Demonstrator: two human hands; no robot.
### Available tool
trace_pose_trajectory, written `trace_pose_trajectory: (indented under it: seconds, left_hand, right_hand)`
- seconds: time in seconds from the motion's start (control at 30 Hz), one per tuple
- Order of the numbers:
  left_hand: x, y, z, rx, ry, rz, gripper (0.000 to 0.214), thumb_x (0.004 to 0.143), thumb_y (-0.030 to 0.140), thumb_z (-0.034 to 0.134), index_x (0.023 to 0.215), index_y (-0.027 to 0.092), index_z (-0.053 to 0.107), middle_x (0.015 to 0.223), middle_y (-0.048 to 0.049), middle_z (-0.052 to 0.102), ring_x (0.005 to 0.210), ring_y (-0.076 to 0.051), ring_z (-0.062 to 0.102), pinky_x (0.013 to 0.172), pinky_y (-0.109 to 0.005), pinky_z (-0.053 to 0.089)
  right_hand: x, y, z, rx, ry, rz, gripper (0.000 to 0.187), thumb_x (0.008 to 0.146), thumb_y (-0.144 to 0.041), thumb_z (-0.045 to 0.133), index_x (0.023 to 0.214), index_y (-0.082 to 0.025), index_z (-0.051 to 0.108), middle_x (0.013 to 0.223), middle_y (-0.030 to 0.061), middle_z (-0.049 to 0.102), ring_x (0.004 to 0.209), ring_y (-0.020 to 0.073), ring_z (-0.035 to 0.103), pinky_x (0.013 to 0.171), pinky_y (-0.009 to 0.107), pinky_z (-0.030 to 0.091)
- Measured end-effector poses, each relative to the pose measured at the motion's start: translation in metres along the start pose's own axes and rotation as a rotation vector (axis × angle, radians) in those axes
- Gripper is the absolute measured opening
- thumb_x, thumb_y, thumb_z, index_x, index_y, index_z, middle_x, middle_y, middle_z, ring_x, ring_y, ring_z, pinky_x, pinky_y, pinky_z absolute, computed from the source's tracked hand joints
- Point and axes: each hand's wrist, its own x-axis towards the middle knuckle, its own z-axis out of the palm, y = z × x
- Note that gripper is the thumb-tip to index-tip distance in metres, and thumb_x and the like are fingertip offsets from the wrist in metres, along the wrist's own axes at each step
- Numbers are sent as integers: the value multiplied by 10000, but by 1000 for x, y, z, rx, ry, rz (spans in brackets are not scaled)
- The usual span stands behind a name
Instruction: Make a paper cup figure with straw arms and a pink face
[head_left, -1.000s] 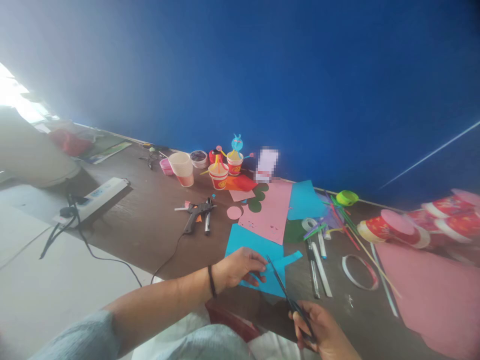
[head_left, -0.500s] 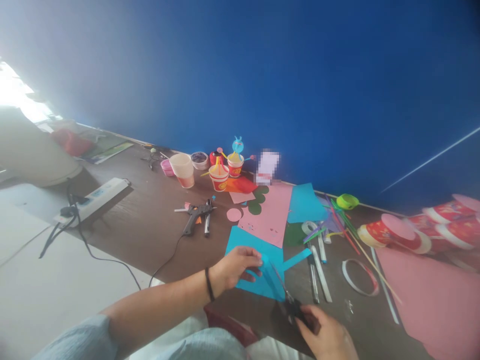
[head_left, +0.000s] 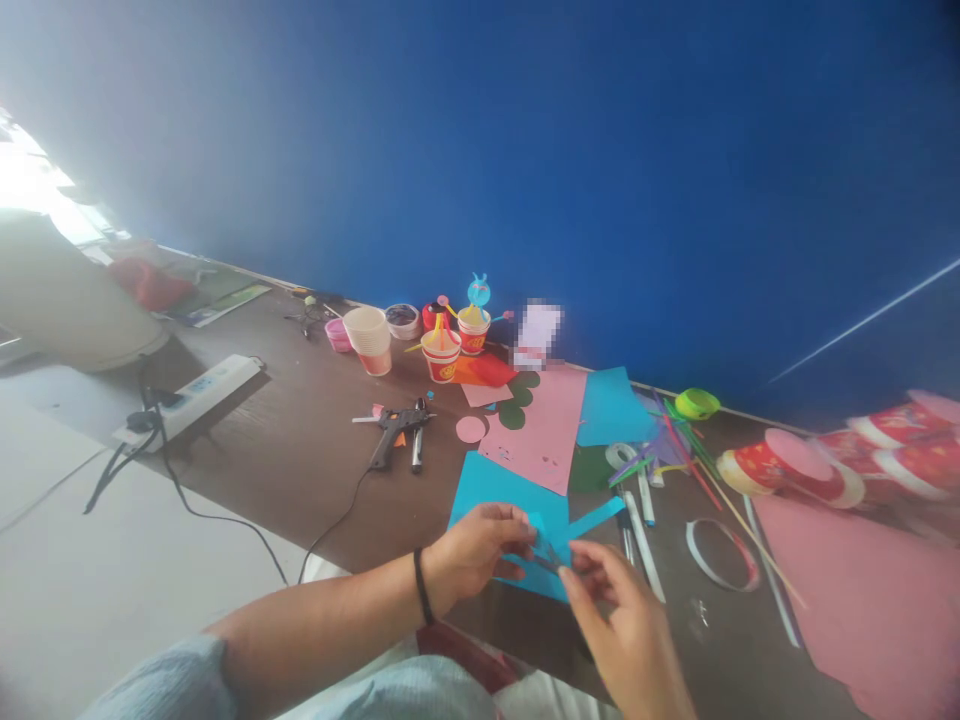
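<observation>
My left hand [head_left: 487, 548], with a black band at the wrist, pinches a small piece of light blue paper [head_left: 535, 524] between thumb and fingers. Close on its right, my right hand [head_left: 611, 610] is closed with thumb and forefinger together. A dark, narrow length of the scissors [head_left: 549, 563] shows between the hands, its tip close to the small piece; the handles are hidden by my right hand. Beneath both hands lies a blue paper sheet [head_left: 480, 482]. A blue paper strip [head_left: 596, 518] sticks out to the right of it.
A glue gun [head_left: 394, 435] lies left of the sheet, its cord trailing forward. Pink paper [head_left: 559, 420], stacked paper cups [head_left: 367, 340] and decorated cups [head_left: 441, 358] stand or lie behind. Markers [head_left: 641, 545], a tape ring [head_left: 721, 555] and red cups [head_left: 802, 465] are on the right.
My right hand has moved up and left, close to my left hand, and now covers the black scissor handles. My left hand keeps its pinch on the small blue piece, shifting slightly.
</observation>
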Motion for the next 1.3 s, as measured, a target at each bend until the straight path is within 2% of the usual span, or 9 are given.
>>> trace_pose_trajectory:
  seconds: [0.1, 0.23, 0.47, 0.73, 0.97, 1.3]
  left_hand:
    - [-2, -3, 8, 2, 13, 13, 289, 580, 278, 735, 732, 143, 529, 613, 11, 545, 581, -107, 554, 492, -201, 417]
    - [-5, -3, 11, 40, 15, 33, 268, 594, 269, 718, 746, 139, 540, 653, -13, 576, 618, -131, 581, 476, -203, 419]
    - [-2, -8, 5, 102, -1, 70, 265, 643, 329, 701, 721, 114, 566, 694, -47, 612, 639, -141, 601, 502, -213, 441]
    - [-4, -9, 5, 58, 15, 52, 274, 656, 364, 695, 681, 118, 576, 673, -40, 615, 620, -138, 593, 526, -226, 458]
    - [-5, -8, 4, 42, 26, 37, 221, 675, 324, 664, 666, 120, 577, 643, -28, 596, 603, -125, 574, 517, -219, 450]
    - [-12, -3, 4, 52, 2, 46, 195, 713, 292, 588, 682, 106, 637, 703, -63, 629, 683, -151, 594, 527, -220, 444]
  right_hand:
    - [7, -22, 17, 105, 52, 20, 233, 848, -351, 519, 1001, -193, 594, 832, 44, 669, 676, 142, 646, 628, 233, 528]
    - [13, -25, 25, 128, 80, 35, 198, 855, -301, 501, 966, -183, 615, 803, 46, 680, 668, 146, 652, 612, 235, 526]
    - [13, -23, 25, 18, 157, -176, 162, 864, -214, 488, 959, -173, 613, 771, 36, 636, 632, 128, 622, 595, 224, 508]
    - [9, -27, 33, -75, 214, -264, 208, 881, -169, 457, 1042, -159, 588, 795, 47, 623, 638, 130, 608, 600, 240, 503]
    - [8, -26, 32, -139, 179, -338, 204, 886, -162, 470, 1025, -175, 619, 824, 57, 622, 754, 163, 620, 683, 267, 502]
    - [6, -22, 32, -217, 90, -358, 231, 910, -160, 418, 1054, -177, 598, 850, 64, 592, 768, 166, 607, 672, 273, 501]
